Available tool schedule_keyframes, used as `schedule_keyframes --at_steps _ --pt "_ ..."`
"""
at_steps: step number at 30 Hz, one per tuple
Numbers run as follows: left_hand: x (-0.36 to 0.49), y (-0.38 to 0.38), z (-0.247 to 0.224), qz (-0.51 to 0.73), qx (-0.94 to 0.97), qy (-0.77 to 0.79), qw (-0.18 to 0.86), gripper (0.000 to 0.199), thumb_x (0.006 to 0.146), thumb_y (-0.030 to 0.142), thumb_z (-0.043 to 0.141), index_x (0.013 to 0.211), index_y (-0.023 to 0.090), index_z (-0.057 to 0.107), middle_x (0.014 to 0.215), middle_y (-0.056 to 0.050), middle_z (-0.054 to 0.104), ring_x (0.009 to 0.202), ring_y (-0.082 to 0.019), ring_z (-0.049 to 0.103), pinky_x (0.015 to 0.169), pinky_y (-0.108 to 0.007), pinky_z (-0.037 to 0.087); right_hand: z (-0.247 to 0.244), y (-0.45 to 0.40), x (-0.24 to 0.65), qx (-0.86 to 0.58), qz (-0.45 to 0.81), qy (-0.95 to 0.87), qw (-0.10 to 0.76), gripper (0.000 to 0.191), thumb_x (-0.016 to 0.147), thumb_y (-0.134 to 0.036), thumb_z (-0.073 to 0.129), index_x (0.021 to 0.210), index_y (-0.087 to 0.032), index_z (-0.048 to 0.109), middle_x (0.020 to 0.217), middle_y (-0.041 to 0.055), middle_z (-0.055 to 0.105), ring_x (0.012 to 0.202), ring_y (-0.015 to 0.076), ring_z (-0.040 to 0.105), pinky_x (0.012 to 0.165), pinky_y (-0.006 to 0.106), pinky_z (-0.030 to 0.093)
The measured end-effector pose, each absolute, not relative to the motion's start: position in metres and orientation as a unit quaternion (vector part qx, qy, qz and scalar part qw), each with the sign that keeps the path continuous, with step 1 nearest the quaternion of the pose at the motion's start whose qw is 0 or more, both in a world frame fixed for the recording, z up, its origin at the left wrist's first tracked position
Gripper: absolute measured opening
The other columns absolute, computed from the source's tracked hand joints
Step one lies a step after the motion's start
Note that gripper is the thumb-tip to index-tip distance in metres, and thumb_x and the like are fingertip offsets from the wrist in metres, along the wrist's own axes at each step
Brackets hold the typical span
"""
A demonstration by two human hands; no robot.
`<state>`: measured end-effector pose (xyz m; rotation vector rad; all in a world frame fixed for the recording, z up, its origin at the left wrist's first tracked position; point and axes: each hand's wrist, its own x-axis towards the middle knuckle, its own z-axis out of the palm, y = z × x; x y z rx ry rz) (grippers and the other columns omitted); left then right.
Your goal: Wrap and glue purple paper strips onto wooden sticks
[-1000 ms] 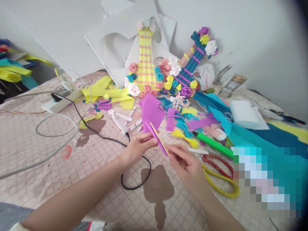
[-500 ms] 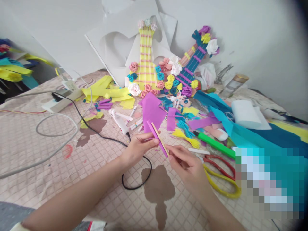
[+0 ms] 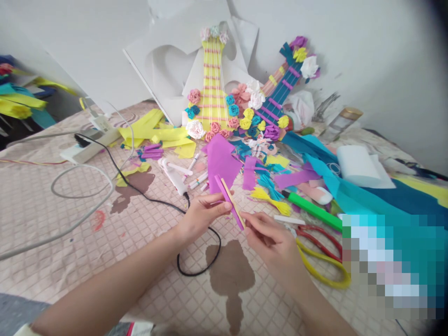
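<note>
Pinching slim purple paper strip (image 3: 227,198), wooden stick (image 3: 229,193).

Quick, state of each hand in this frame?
Left hand: closed, pinching the purple strip with the pale stick.
Right hand: closed, fingers at the lower end of both.

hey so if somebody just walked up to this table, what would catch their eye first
Probably the yellow guitar shape edged with paper roses, propped upright at the back, and the blue one leaning to its right. Next, the big purple paper piece in the middle, just beyond the hands. On the right, the bright green tool stands out beside the red and yellow scissor handles.
</note>
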<state>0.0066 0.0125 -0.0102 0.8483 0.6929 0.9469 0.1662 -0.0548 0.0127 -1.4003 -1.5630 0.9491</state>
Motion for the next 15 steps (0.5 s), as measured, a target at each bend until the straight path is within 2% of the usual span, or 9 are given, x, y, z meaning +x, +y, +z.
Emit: schedule_keyframes --at_steps 15 --pt "0.0071 0.0129 -0.0104 0.437 0.394 0.323 0.741 0.026 0.063 0.027 0.076 0.088 0.02 0.074 0.077 -0.002 0.071 0.072 -0.014 0.06 0.079 -0.033 0.045 0.014 -0.0554 0.1671 -0.547 0.384 -0.619 0.412 0.029 0.081 -0.021 0.052 0.105 -0.024 0.068 0.079 0.0023 0.055 0.07 0.0144 0.052 0.054 0.025 0.042"
